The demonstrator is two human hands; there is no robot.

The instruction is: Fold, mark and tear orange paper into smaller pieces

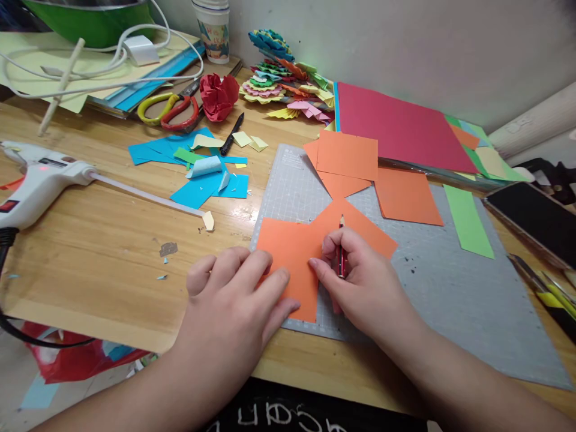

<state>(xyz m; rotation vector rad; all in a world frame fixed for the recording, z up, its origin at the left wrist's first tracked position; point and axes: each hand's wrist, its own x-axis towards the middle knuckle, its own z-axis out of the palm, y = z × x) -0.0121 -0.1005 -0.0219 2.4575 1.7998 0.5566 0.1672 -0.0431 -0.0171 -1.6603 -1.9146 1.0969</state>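
My left hand (234,300) rests with its fingers loosely bent and a little apart on a square of orange paper (290,246), pressing on its left side. In my right hand (369,285) is a short dark-red and black pencil (342,261), its sharpened tip pointing away from me. The right thumb reaches the right edge of the same orange square. A second orange sheet (366,231) lies turned at an angle, touching or overlapping the first; my right hand covers part of it. Both lie on a grey cutting mat (418,324).
More orange squares (348,155) lie toward the back. At left are a glue gun (45,177), scissors (173,111), blue paper scraps (193,191) and a black pen (232,134). On the right are a green strip (468,222), a phone-like black slab (535,222) and cutters (546,294).
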